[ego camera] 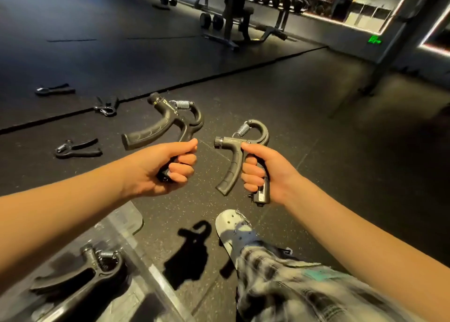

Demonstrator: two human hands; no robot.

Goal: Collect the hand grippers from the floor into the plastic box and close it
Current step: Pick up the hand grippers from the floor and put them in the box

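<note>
My left hand (168,166) grips one handle of a black hand gripper (168,122) and holds it in the air above the floor. My right hand (260,170) grips a second black hand gripper (241,146) beside it. The clear plastic box (136,261) lies at the lower left, and one hand gripper (82,275) rests inside it. Three more hand grippers lie on the dark floor to the left: one near (78,149), one further off (107,106), one furthest (54,89).
My foot in a pale shoe (233,229) and a plaid trouser leg (304,290) stretch out at the lower right. Weight benches and dumbbell racks (243,12) stand at the back. A dark post (399,37) rises at the right.
</note>
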